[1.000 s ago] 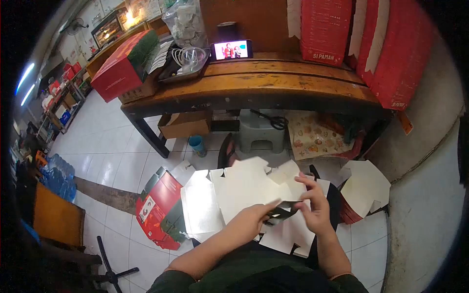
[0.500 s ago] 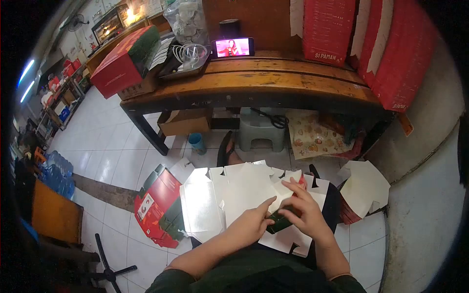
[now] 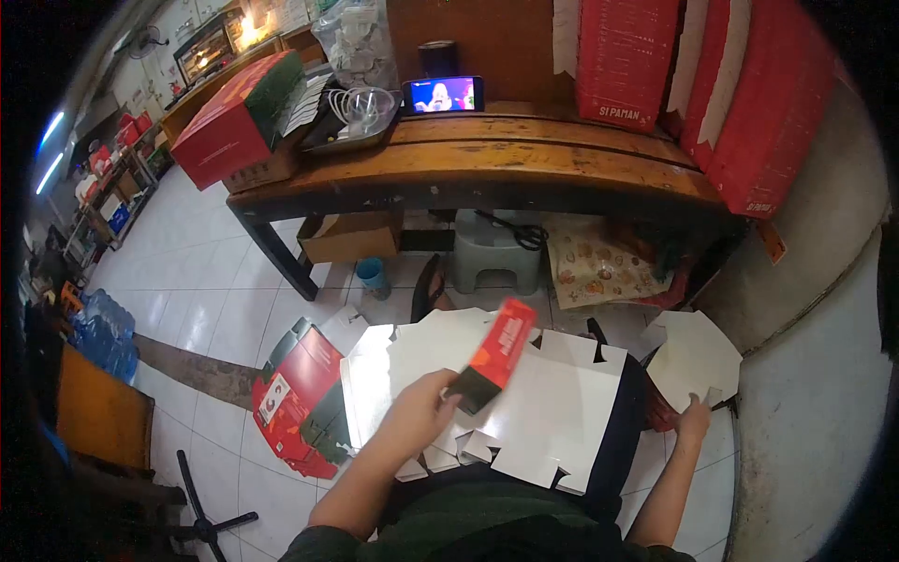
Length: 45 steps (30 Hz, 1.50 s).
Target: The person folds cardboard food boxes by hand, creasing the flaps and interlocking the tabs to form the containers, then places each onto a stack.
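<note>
My left hand (image 3: 419,409) is closed around the dark green end of a folded red and green cardboard box (image 3: 498,348), which is tilted above my lap. Beneath it, flat box blanks (image 3: 571,412), white side up, lie across my lap, with notches and tabs along their edges. Off to the right, my right hand (image 3: 691,423) has its fingers on the near edge of another white box blank (image 3: 693,354), apparently pinching it. That blank lies on top of a stack with red sides showing below.
Red and green flattened boxes (image 3: 302,398) lie on the floor at left. Ahead stands a wooden bench (image 3: 449,167) holding a phone (image 3: 444,95), a tray and a large red box. Under it are a grey stool (image 3: 493,255) with scissors and a blue cup (image 3: 373,277).
Both hands were together at the small box over my lap. Now my left hand holds the box, raised and red side up, while my right hand has moved right to the other stack.
</note>
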Each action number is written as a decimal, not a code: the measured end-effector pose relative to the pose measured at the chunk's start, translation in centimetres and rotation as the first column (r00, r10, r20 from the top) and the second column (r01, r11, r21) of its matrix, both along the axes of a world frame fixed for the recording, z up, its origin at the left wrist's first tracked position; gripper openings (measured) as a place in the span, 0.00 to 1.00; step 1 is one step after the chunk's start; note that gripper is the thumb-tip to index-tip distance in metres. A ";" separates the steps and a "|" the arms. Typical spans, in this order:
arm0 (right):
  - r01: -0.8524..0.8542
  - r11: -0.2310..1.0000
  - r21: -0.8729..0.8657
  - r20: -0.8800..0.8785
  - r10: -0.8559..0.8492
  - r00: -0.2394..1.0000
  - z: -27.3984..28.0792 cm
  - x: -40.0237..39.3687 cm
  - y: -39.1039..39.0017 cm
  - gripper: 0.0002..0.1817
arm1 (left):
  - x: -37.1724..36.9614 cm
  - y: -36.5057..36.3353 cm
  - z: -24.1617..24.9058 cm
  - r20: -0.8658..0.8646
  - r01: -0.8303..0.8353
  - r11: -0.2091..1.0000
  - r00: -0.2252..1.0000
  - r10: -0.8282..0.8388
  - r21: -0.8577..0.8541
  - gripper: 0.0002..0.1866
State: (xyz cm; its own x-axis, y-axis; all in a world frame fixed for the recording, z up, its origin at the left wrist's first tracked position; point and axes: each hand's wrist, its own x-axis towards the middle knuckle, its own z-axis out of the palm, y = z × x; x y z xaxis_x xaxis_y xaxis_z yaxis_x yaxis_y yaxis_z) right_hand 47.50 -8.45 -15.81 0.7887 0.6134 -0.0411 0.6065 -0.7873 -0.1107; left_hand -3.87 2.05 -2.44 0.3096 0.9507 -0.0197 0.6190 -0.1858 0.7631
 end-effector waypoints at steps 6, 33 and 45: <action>-0.111 0.893 0.436 0.035 0.106 0.994 -8.6 2.5 -2.6 0.18 | -4.0 1.1 -3.6 0.574 -0.085 0.977 0.798 0.185 -0.197 0.15; -0.816 0.359 0.453 -0.079 0.928 0.364 16.4 -22.0 4.1 0.32 | -5.1 0.2 -1.1 0.417 -0.184 0.567 0.854 -0.313 0.803 0.27; -0.720 -0.026 0.694 0.157 0.981 0.116 17.5 -20.6 4.3 0.16 | -2.5 1.0 -2.7 0.346 -0.087 0.740 0.916 -0.204 0.667 0.51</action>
